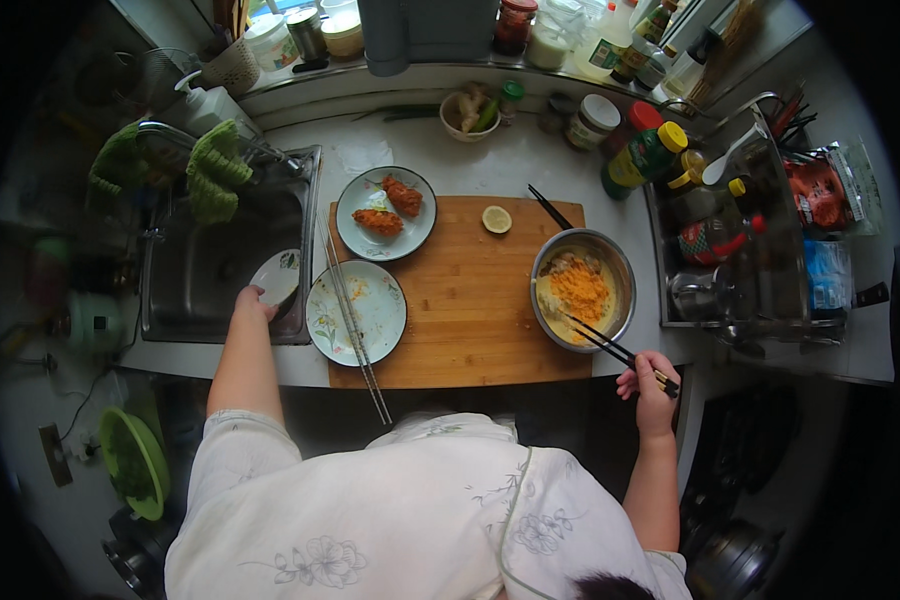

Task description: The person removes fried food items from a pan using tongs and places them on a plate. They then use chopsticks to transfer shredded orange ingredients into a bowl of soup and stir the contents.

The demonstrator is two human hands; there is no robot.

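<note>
Over the right side of the sink, my left hand (257, 301) grips the edge of a small white dish (278, 277). My right hand (651, 381) holds a pair of black chopsticks (616, 349), their tips inside a steel bowl (633, 289). That bowl holds pale yellow batter with orange crumbs (579, 291) heaped on top. It stands at the right end of a wooden cutting board (465, 300). At the board's left, a plate (345, 239) carries two reddish fried pieces (402, 196). A second plate (375, 315) bears crumbs, with long metal chopsticks (349, 315) laid across it.
A steel sink (195, 277) lies left, green cloths (219, 169) hanging over its tap. Half a lemon (496, 220) and more black chopsticks (549, 206) rest on the board. Behind stands a bowl of ginger (469, 112). A rack of bottles (731, 225) borders the right.
</note>
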